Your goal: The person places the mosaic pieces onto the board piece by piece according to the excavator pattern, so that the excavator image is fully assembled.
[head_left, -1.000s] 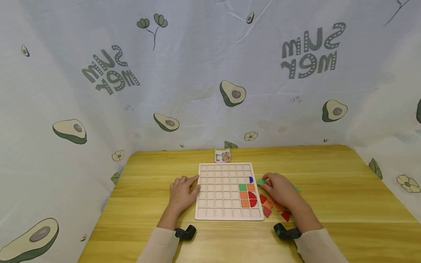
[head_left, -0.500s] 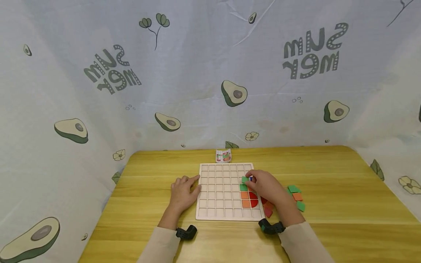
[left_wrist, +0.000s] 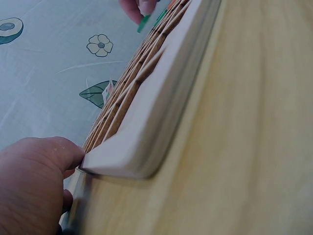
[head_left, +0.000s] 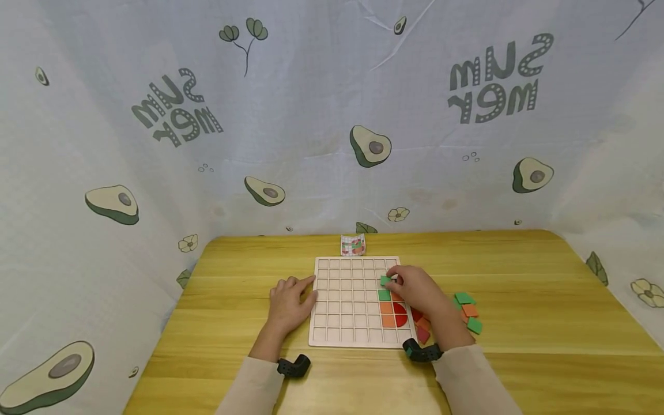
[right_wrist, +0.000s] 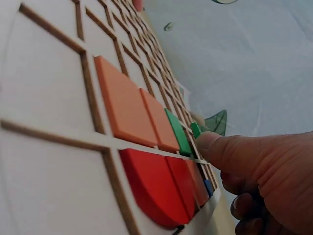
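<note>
A pale wooden grid board (head_left: pixel 344 331) lies on the table. My left hand (head_left: pixel 288 304) rests at its left edge, thumb and forefinger touching the rim; in the left wrist view, the thumb (left_wrist: pixel 58 152) meets the board's side. Over the right part of the grid, my right hand (head_left: pixel 421 290) pinches a green square tile (head_left: pixel 385 280) between thumb and fingers. The tile is tilted in the right wrist view, just above the cells. Just below it sits another green tile (head_left: pixel 384 295), then orange tiles (head_left: pixel 387 314) and red quarter-round tiles (head_left: pixel 400 315). A blue piece (right_wrist: pixel 209 187) is partly hidden by my right hand.
Loose green and orange tiles (head_left: pixel 469 311) lie right of my right forearm. Red and orange tiles (head_left: pixel 422 333) lie against the board's right edge, partly under the wrist. A small printed pattern card (head_left: pixel 353 245) stands behind the board, before the patterned curtain (head_left: pixel 311 115).
My right hand has moved left from the loose tiles onto the board, carrying the green tile. In the last half second it has shifted only slightly. My left hand stays at the board's edge.
</note>
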Motion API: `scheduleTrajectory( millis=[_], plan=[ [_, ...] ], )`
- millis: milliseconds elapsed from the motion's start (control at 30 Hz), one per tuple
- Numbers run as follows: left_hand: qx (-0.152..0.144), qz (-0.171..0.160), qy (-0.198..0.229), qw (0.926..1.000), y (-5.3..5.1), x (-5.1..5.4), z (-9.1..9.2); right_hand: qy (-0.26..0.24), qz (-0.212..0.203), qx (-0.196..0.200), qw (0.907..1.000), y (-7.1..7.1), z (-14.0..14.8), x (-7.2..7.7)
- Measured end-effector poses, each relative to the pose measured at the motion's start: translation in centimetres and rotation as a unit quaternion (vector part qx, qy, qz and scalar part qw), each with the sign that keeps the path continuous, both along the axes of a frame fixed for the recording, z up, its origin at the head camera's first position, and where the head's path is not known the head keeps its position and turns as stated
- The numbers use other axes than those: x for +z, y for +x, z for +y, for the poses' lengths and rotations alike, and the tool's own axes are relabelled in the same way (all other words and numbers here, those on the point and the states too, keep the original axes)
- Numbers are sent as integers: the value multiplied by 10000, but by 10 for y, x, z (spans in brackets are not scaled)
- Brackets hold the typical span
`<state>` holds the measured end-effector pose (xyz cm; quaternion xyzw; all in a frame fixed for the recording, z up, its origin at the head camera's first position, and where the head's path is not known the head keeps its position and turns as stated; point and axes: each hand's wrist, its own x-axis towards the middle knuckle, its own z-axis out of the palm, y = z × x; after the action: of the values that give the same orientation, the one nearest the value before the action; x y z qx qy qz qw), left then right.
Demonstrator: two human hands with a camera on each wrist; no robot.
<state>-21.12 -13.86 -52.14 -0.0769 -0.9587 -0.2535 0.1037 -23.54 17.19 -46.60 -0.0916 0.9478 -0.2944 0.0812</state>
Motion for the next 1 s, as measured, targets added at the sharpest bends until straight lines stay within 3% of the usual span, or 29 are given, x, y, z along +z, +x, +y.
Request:
scheduleTrajectory(
  millis=[233, 533, 800, 1000],
  plan=[
    [-7, 4, 18, 10000, 0, 1, 0, 209, 259, 182, 9993, -4, -3, -13],
    [-70, 70, 52, 9999, 0, 0, 0, 152, 320, 192, 9992, -1, 5, -8],
    [-63, 31, 59, 10000, 0, -1, 0, -140, 62, -456, 9988, 9, 45, 8],
    [-101, -39, 96, 9999, 2, 2, -1, -370, -288, -528, 9975, 22, 80, 13]
  ],
)
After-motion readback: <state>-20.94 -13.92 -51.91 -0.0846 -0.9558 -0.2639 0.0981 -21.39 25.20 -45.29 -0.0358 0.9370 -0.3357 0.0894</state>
